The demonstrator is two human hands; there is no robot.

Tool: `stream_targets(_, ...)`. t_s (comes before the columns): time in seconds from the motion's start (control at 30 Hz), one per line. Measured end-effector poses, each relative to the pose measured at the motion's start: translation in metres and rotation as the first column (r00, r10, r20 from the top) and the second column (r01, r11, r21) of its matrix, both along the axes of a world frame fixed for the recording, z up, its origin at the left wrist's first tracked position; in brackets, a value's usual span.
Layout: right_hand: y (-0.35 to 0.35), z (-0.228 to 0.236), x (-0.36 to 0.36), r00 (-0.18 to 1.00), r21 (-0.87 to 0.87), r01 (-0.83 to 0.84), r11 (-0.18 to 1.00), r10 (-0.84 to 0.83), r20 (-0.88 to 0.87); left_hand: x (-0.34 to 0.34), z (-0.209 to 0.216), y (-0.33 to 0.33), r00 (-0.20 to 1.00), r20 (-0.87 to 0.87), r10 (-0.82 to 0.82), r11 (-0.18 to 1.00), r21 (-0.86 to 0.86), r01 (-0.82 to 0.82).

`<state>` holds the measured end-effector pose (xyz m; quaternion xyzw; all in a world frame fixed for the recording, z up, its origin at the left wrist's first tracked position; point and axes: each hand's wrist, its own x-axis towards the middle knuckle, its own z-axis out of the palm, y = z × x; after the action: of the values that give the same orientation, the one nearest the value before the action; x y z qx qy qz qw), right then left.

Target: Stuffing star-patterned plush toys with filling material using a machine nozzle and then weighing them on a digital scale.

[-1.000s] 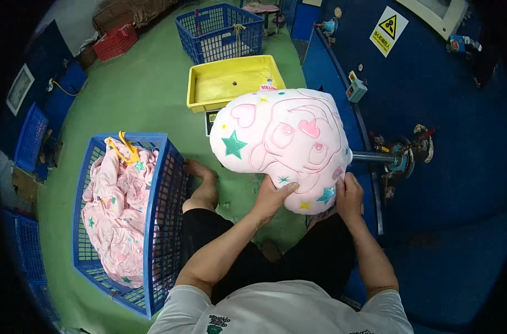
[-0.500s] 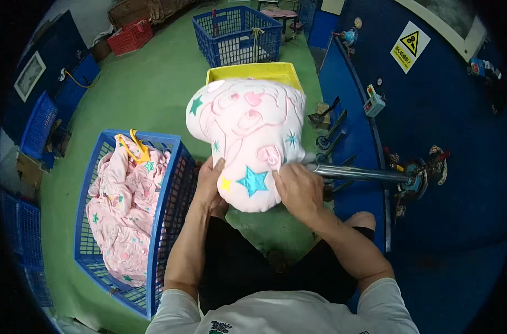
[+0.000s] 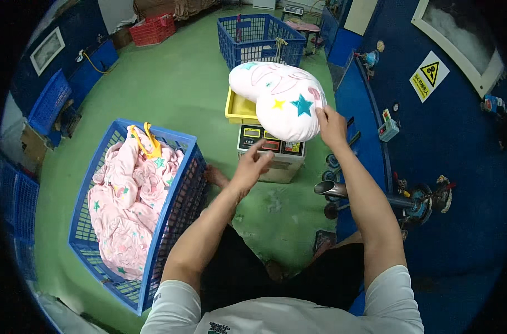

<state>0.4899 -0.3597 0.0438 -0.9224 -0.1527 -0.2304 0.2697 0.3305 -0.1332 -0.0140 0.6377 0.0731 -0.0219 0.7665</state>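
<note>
My right hand [image 3: 332,127] grips the right edge of a stuffed pink plush cushion [image 3: 281,92] with green and yellow stars. The cushion is tilted over a yellow tray [image 3: 238,109], covering most of it; I cannot tell whether it rests there. Under the tray stands a weighing scale [image 3: 273,164] with a keypad and displays. My left hand [image 3: 252,168] is off the cushion, fingers apart, in front of the scale. A metal filling pipe [image 3: 334,189] juts from the machine on the right, its open end bare beneath my right forearm.
At my left, a blue basket [image 3: 167,222] holds a heap of pink star-patterned covers [image 3: 122,228] with a yellow-orange piece [image 3: 152,146] on top. Farther off stand another blue crate [image 3: 253,47] and a red crate [image 3: 152,30]. A blue machine wall [image 3: 448,145] runs along the right.
The cushion has come off the pipe and moved forward and right, over the yellow tray. My left hand has let go of it; my right hand still grips it. The scale is now visible.
</note>
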Motion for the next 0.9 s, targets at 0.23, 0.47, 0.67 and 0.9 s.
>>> stream_targets(0.23,-0.020,-0.012,0.008,0.992,0.308,0.029,0.951,0.011,-0.129,-0.128,-0.147,-0.016,0.942,-0.321,-0.099,0.994,0.008,0.108)
stream_targets(0.47,-0.031,-0.018,0.017,0.968,0.478,0.133,0.868,-0.009,-0.252,-0.134,-0.190,-0.017,0.922,-0.337,-0.189,0.956,0.150,0.251)
stream_targets(0.67,-0.030,-0.021,0.018,0.948,0.466,0.176,0.867,-0.022,-0.316,-0.125,-0.186,-0.019,0.935,-0.346,-0.077,0.903,0.373,0.212)
stream_targets(0.9,-0.016,-0.010,0.007,0.932,0.613,0.214,0.760,0.029,-0.362,-0.123,-0.165,-0.016,0.913,-0.359,-0.196,0.897,0.311,0.315)
